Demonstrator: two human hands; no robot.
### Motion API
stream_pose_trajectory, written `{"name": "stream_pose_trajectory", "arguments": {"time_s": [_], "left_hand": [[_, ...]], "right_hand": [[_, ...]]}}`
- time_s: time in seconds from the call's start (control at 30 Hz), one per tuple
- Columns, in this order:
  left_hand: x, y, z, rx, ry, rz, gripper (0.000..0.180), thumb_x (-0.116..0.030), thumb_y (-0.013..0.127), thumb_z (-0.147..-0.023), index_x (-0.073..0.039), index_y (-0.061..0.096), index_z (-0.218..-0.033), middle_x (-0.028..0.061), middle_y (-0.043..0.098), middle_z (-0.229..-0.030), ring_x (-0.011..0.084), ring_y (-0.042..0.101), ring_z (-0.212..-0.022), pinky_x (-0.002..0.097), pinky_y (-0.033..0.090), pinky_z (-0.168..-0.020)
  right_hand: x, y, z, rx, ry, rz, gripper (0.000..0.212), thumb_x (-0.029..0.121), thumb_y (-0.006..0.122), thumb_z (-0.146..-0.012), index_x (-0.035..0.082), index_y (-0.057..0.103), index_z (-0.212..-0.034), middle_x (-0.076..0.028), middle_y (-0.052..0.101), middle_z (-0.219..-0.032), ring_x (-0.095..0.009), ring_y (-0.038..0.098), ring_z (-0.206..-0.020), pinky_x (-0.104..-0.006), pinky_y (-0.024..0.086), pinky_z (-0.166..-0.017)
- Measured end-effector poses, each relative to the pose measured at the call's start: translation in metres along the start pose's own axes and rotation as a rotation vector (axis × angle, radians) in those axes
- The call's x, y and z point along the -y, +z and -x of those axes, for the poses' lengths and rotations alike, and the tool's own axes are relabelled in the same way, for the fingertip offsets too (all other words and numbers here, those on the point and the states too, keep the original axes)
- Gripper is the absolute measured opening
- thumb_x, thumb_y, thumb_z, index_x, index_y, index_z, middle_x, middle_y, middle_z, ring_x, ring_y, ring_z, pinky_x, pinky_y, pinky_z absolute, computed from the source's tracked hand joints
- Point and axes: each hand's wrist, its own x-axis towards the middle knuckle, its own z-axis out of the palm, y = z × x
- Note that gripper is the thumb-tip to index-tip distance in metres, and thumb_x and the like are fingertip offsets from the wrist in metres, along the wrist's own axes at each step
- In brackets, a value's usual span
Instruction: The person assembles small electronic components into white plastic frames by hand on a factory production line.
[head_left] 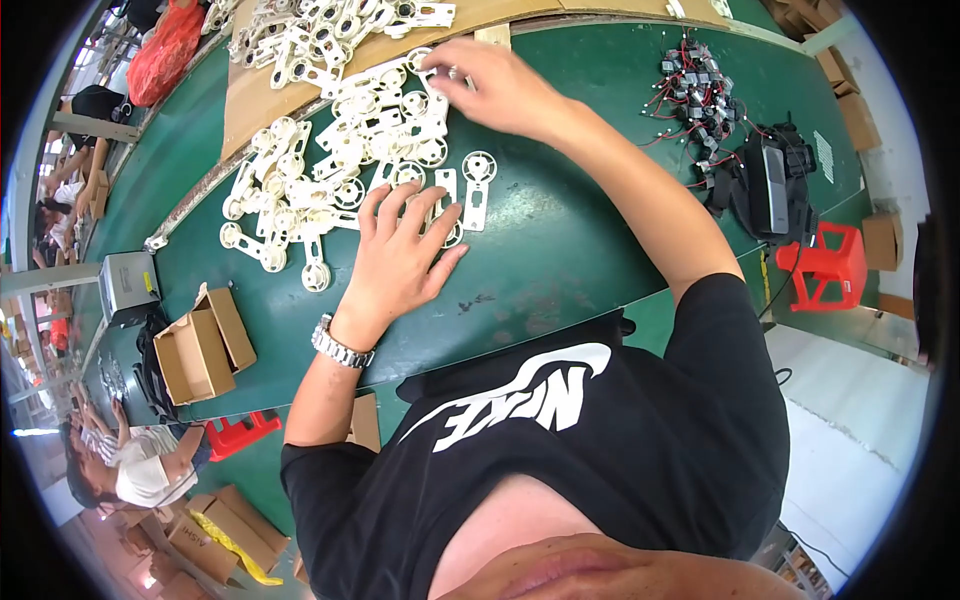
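A heap of white plastic parts [375,125], each a flat arm with a ring-shaped end, lies on the green tabletop. My left hand [398,250], with a metal-banded watch on its wrist, rests palm down at the heap's near edge. Its fingers are spread over several parts and partly hide them. Reaching to the far right side of the heap, my right hand [495,88] has bent fingers and thumb closed at the edge of a white part [420,60]. A single white part [479,190] lies apart, right of my left hand.
More parts with dark centres [330,40] lie on a brown board [245,110] at the back. Wired small components [700,95] and a black device [768,185] sit at right. An open cardboard box [195,355] stands at left. Red stools [830,265] flank the table; people are at far left.
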Motion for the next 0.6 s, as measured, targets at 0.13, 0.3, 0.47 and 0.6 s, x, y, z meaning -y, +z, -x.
{"name": "stream_pose_trajectory", "arguments": {"time_s": [0.13, 0.3, 0.47, 0.6], "left_hand": [[0.0, -0.008, -0.009, -0.027, 0.0, 0.013, 0.038, -0.026, 0.078, -0.088, -0.013, 0.07, -0.123, 0.0071, 0.059, -0.136, 0.0321, 0.047, -0.133, 0.0537, 0.031, -0.117], [0.0, -0.011, -0.038, -0.127, 0.058, 0.008, 0.033, -0.024, 0.077, -0.089, -0.012, 0.071, -0.119, 0.0064, 0.061, -0.13, 0.0313, 0.05, -0.129, 0.0524, 0.034, -0.113], [0.028, 0.0, -0.118, -0.332, 0.068, -0.113, 0.021, -0.017, 0.075, -0.089, -0.011, 0.071, -0.109, 0.0053, 0.066, -0.11, 0.029, 0.058, -0.113, 0.0454, 0.041, -0.099], [0.075, 0.027, -0.186, -0.311, 0.008, -0.386, 0.014, -0.021, 0.073, -0.09, -0.012, 0.073, -0.101, 0.0044, 0.068, -0.098, 0.0281, 0.061, -0.104, 0.0456, 0.044, -0.092]], "right_hand": [[-0.042, -0.019, 0.02, -0.135, 0.286, 0.515, 0.04, 0.032, 0.077, -0.093, 0.011, 0.069, -0.126, -0.014, 0.063, -0.122, -0.037, 0.061, -0.117, -0.047, 0.053, -0.098], [-0.06, -0.026, 0.032, -0.142, 0.228, 0.639, 0.05, 0.046, 0.077, -0.09, 0.012, 0.069, -0.127, -0.011, 0.063, -0.124, -0.035, 0.059, -0.117, -0.047, 0.053, -0.097], [-0.057, -0.015, 0.035, -0.126, 0.257, 0.752, 0.04, 0.04, 0.074, -0.092, 0.013, 0.072, -0.121, -0.006, 0.07, -0.111, -0.033, 0.063, -0.107, -0.0474, 0.058, -0.086], [-0.052, -0.007, 0.033, -0.174, 0.251, 0.677, 0.028, 0.028, 0.078, -0.087, 0.008, 0.074, -0.108, -0.009, 0.072, -0.099, -0.035, 0.064, -0.102, -0.0466, 0.059, -0.077]]}}
